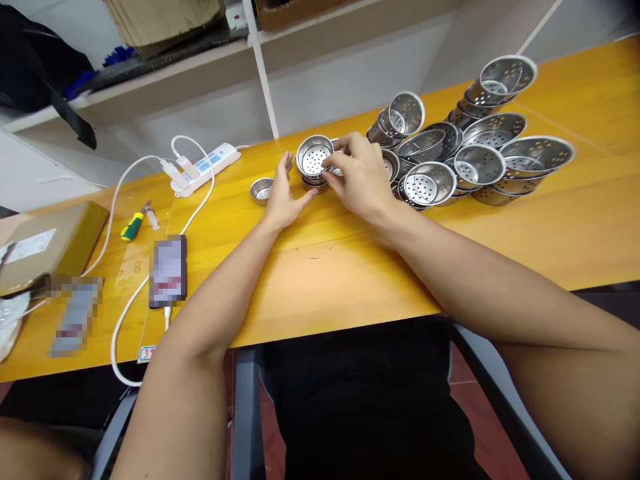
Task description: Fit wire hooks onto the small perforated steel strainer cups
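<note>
My left hand has its thumb and fingers spread, between a small metal cup and a short stack of perforated metal cups; nothing is in it. My right hand bends its fingers at the right rim of that stack, thumb and fingertips close together. Whatever those fingertips pinch is too small to make out. Partly behind the right hand is another metal cup. Several stacked perforated cups of different sizes stand to the right of it.
A thin curved wire lies on the yellow table. Farther left are a white power strip with cables, a phone, a green screwdriver and a cardboard box. Shelves stand behind the table.
</note>
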Available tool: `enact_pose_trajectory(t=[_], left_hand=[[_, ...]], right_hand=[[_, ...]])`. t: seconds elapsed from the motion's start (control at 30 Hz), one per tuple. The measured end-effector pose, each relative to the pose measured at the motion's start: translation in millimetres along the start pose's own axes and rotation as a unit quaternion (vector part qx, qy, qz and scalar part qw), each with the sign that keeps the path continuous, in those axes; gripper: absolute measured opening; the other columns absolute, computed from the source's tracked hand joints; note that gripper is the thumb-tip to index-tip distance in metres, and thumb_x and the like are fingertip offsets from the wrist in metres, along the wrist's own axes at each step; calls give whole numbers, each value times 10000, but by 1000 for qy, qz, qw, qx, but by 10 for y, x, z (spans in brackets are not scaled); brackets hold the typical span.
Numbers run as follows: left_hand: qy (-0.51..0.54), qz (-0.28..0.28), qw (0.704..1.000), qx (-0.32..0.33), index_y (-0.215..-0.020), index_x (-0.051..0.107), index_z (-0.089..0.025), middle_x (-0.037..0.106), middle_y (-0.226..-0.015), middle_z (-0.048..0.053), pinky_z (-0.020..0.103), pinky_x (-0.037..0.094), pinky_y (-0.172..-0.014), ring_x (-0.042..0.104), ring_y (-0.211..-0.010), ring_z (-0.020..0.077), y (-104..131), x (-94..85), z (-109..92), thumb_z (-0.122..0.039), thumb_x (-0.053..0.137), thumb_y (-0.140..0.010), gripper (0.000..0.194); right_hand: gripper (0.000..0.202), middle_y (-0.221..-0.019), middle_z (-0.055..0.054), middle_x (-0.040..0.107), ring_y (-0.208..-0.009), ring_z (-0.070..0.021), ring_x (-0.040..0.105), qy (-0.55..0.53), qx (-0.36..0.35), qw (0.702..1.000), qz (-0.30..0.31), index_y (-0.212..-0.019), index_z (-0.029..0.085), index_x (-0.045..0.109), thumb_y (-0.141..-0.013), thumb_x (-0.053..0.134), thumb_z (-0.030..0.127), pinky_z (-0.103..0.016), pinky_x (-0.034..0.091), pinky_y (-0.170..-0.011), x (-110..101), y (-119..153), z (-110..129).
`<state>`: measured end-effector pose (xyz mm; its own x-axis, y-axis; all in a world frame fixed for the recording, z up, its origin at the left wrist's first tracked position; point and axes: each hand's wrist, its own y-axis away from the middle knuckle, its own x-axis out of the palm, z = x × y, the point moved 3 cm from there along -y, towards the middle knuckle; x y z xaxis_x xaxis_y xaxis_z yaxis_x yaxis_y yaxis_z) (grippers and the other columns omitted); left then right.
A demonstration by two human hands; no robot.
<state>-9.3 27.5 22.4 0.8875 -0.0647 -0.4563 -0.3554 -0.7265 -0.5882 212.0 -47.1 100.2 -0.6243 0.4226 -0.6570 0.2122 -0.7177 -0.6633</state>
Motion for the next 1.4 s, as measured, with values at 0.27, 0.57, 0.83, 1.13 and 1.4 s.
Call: enact_pose_trajectory(t=[0.27, 0.57, 0.83, 1.13, 1.4], left_hand=[[3, -16, 1000, -21, -1667, 495, -337, 589, -1659, 181, 645, 561, -1322, 646, -1539, 387, -21, -55, 34, -634, 919, -946, 888], [54, 14, 998, -24, -1763, 306, -346, 510, -1770, 209, 697, 499, -1393, 589, -1639, 384, -48, 85, 128, -589, 951, -924, 1086], [66, 23, 997, -30, -1537, 522, -331, 584, -1663, 143, 595, 557, -1352, 607, -1620, 368, -15, -39, -163, -659, 928, -905, 820], [35, 30, 998, -53, -1440, 597, -252, 736, -1547, 165, 548, 614, -1292, 738, -1469, 336, -13, 7, -326, -669, 806, -1005, 638], [48, 50, 993, -98, -1474, 595, -218, 797, -1509, 161, 552, 687, -1210, 821, -1369, 347, -13, 0, -377, -622, 904, -945, 733]], right_hand=[[313, -1517, -174, 725, -1455, -499, 644, 20, -6, 1000, 18, -1395, 319, 763, -1122, 617, 364, -803, 484, -1225, 39, 22, 51], [483, -1549, -211, 692, -1505, -520, 627, -31, -8, 998, 45, -1551, 242, 689, -1077, 701, 329, -785, 488, -1285, 52, 15, 11], [582, -1662, -207, 559, -1525, -515, 629, -85, -13, 991, 105, -1565, 260, 701, -1049, 814, 503, -750, 491, -1347, -5, 39, 66], [482, -1735, -197, 527, -1569, -515, 592, -35, 0, 994, 105, -1555, 276, 719, -1104, 746, 443, -757, 450, -1349, -88, 22, 126], [439, -1669, -230, 574, -1562, -501, 588, 5, 11, 990, 140, -1467, 220, 778, -1155, 651, 502, -708, 462, -1338, -147, -41, 122]])
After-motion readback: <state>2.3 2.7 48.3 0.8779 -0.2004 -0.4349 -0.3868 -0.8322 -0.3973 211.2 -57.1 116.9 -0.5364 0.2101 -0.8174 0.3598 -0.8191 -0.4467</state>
